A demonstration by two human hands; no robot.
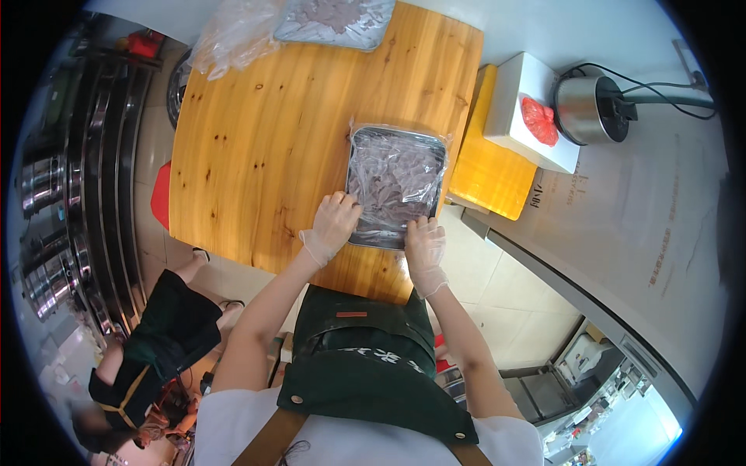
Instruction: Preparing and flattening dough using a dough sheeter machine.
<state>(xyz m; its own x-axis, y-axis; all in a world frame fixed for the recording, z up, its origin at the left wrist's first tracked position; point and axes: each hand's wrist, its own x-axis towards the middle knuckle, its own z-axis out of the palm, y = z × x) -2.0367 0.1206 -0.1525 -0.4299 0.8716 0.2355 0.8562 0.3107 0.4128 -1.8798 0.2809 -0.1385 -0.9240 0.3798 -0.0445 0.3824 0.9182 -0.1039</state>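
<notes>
A rectangular metal tray (pixel 370 241) lies near the front right of the wooden table. Clear plastic film (pixel 396 167) covers it, wrinkled and shiny. Pale greyish-pink pieces, perhaps sliced meat, show through the film. My left hand (pixel 334 222), in a thin clear glove, is at the tray's near left edge, its fingers curled closed on the film. At the near right corner my right hand (pixel 425 247), gloved likewise, has its fingers bent and pressed together on the film's edge. The fingertips of both hands are partly hidden.
Another film-covered tray (pixel 311 35) sits at the table's (pixel 256 155) far edge, beside a loose clear plastic bag (pixel 233 35). To the right stand a yellow box (pixel 493 179), a white box (pixel 505 105) with a red bag (pixel 539 121), and a metal pot (pixel 587 109). Another person (pixel 167 326) is at lower left.
</notes>
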